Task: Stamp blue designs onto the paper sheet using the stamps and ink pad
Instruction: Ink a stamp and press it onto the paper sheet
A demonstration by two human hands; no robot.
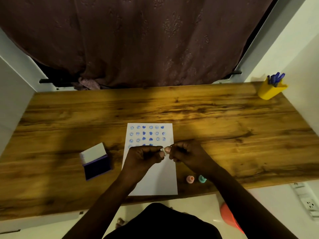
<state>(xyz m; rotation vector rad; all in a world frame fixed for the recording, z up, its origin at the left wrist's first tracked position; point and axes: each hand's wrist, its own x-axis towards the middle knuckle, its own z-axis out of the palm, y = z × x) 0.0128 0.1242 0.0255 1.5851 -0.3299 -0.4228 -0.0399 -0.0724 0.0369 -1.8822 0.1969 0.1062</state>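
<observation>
A white paper sheet (155,178) lies on the wooden table (224,126), its upper part filled with rows of blue smiley and heart prints. My left hand (143,156) and my right hand (185,153) meet above the sheet's middle. Both pinch a small white stamp (163,150) between their fingertips. The hands hide part of the fourth row of prints. An open ink pad (96,165) with a dark blue surface and raised white lid sits left of the sheet. A pink stamp (190,179) and a teal stamp (202,179) stand right of the sheet.
A yellow cup (271,89) with blue pens stands at the table's far right corner. A dark curtain (138,40) hangs behind the table. White walls flank both sides. A power strip (309,200) lies at the lower right, and an orange object (229,216) sits on the floor.
</observation>
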